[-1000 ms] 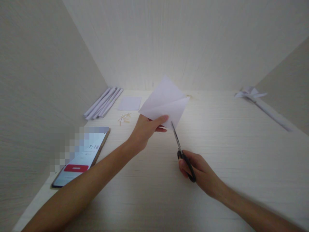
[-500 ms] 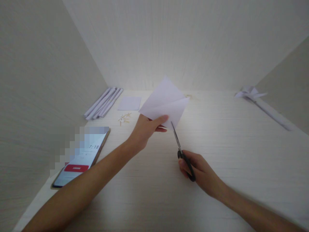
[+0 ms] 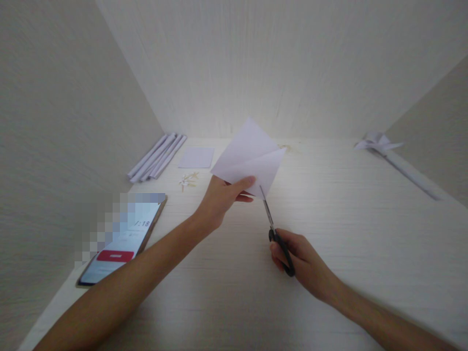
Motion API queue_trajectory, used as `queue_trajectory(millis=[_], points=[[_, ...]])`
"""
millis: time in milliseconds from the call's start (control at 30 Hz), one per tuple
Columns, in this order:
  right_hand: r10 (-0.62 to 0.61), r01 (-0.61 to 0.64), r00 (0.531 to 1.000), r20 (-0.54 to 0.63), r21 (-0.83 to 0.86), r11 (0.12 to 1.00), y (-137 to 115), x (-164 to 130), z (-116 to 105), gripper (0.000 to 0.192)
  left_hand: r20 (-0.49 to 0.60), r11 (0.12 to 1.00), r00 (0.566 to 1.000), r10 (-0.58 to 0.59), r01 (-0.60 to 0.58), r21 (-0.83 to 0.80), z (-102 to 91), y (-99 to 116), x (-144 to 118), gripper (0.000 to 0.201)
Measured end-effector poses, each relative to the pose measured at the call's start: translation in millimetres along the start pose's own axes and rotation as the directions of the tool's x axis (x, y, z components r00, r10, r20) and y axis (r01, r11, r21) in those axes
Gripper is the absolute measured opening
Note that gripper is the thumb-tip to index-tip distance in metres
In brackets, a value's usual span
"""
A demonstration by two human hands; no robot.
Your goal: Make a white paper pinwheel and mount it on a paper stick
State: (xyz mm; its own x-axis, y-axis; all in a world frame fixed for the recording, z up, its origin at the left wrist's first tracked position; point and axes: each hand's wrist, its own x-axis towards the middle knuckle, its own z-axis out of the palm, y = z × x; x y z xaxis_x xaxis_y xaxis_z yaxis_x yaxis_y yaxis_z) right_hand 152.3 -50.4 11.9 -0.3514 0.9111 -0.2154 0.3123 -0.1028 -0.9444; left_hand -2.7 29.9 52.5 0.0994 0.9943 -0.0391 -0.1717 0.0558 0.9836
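My left hand [image 3: 232, 192] pinches a square sheet of white paper [image 3: 248, 151] near its lower edge, thumb on top and fingers beneath. The sheet is held up with one corner pointing away, and a faint crease runs across it. My right hand [image 3: 296, 251] grips black-handled scissors [image 3: 268, 212], fingers wrapped round the handles. The blades reach up to the paper's near corner, and one blade shows over the sheet; the other is partly hidden.
Rolled paper sticks [image 3: 159, 156] lie at the back left beside a flat paper square [image 3: 196, 157] and small scraps [image 3: 188, 180]. A phone [image 3: 126, 243] lies under my left forearm. A paper flower on a stick [image 3: 398, 163] rests at the right wall.
The paper and both hands have shifted very slightly. A little less of the blade shows over the paper's near corner than before.
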Motion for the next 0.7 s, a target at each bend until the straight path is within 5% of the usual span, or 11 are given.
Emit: queue_trajectory(millis=[700], points=[[-0.017,0.017,1.000,-0.007,0.032,0.999,-4.6,0.0,0.5,0.042,0.022,0.997,0.998,-0.063,0.062,0.049,6.8,-1.4,-8.9,0.039]])
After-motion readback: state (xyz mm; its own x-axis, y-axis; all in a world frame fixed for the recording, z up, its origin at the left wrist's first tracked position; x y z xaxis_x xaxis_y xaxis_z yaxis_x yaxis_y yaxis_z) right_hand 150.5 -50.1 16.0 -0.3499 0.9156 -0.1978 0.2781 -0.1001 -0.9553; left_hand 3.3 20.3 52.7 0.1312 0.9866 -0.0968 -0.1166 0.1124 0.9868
